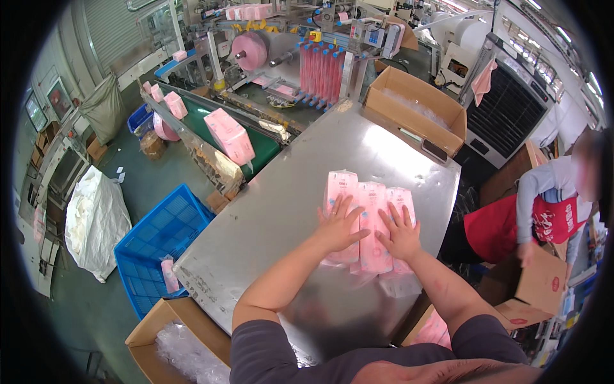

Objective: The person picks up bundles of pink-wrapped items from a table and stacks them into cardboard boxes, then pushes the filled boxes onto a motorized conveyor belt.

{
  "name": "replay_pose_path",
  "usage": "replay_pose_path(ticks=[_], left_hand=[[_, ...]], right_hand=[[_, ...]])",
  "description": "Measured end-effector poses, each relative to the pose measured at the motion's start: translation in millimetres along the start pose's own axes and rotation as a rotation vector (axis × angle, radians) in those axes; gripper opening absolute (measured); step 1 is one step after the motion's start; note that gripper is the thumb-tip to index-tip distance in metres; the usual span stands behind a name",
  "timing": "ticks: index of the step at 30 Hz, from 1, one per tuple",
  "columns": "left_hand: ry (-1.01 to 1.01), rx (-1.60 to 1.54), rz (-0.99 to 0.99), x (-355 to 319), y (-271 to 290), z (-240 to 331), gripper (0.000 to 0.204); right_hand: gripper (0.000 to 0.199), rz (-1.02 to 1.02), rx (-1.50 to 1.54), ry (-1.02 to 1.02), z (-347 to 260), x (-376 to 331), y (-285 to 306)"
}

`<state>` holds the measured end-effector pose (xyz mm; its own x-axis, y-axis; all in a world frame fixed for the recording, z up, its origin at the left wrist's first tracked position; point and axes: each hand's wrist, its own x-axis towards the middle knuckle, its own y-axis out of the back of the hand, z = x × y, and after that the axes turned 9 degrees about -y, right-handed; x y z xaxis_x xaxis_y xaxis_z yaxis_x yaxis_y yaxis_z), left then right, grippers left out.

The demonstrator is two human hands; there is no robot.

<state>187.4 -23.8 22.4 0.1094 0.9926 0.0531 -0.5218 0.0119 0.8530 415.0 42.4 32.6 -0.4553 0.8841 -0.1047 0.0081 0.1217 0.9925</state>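
Note:
Three long pink packs in clear film lie side by side on a shiny metal table (pixel 281 185). My left hand (pixel 341 225) rests with spread fingers across the left pack (pixel 343 184) and reaches onto the middle pack (pixel 372 249). My right hand (pixel 400 232) lies flat, fingers apart, on the right pack (pixel 400 197), its fingertips near the middle one. Neither hand grips anything. Loose clear film sticks out at the packs' near ends.
A green conveyor (pixel 259 150) carries more pink packs at the left. A blue crate (pixel 153 237) stands beside the table. Open cartons hold clear bags: one at the far edge (pixel 390 83), one near left (pixel 150 342). A co-worker in a red apron (pixel 495 227) handles a carton at right.

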Motion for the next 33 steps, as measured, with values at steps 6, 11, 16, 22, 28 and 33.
replay_pose_path(ticks=[6, 11, 16, 22, 28, 33], left_hand=[[0.415, 0.346, 0.526, 48, 73, -70, 0.072], [0.536, 0.369, 0.326, 12, 93, -151, 0.074], [0.167, 0.3, 0.063, -28, 33, -72, 0.066], [0.086, 0.225, 0.068, -133, -12, 44, 0.057], [0.177, 0.123, 0.026, -231, -50, 119, 0.065], [0.25, 0.324, 0.15, -209, -31, 112, 0.086]], right_hand=[[0.067, -0.037, -0.014, 0.014, -11, 3, 8], [0.068, -0.058, -0.014, 0.048, -19, 9, 9], [0.066, -0.036, -0.005, 0.027, 6, 18, 8], [0.068, -0.044, -0.036, 0.222, 21, -31, 4], [0.07, -0.145, -0.06, 0.316, 42, -141, 2], [0.072, -0.13, -0.065, 0.258, 35, -147, 8]])
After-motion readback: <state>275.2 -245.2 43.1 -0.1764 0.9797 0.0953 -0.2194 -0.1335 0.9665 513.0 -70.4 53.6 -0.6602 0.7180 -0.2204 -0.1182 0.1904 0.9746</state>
